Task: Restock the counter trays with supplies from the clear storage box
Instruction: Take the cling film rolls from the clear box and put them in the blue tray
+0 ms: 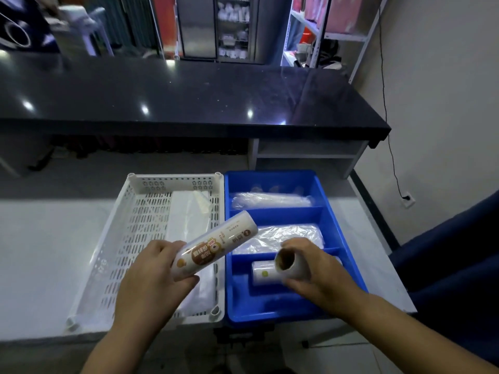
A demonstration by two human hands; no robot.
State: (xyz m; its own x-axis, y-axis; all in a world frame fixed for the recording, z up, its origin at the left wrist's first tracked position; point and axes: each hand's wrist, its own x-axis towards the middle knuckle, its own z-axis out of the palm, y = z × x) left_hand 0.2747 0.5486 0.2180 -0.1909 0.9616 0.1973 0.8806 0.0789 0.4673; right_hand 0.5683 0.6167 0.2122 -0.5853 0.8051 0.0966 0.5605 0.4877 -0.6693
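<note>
My left hand [151,276] grips a white roll of cling film with a brown label [213,247], held tilted over the gap between the two trays. My right hand [313,271] grips a second roll [290,263], its brown cardboard core facing me, above the nearest compartment of the blue divided tray [351,255]. A third roll [263,272] lies in that compartment, partly hidden by my right hand. The middle and far compartments hold clear plastic bags [286,236]. The white perforated tray [127,233] to the left holds white plastic packets [186,217]. The clear storage box is not in view.
Both trays sit side by side on a pale counter [40,252]. A raised black countertop [189,95] runs behind them. A dark blue chair [459,265] stands at the right, and metal shelving [337,36] stands at the back right.
</note>
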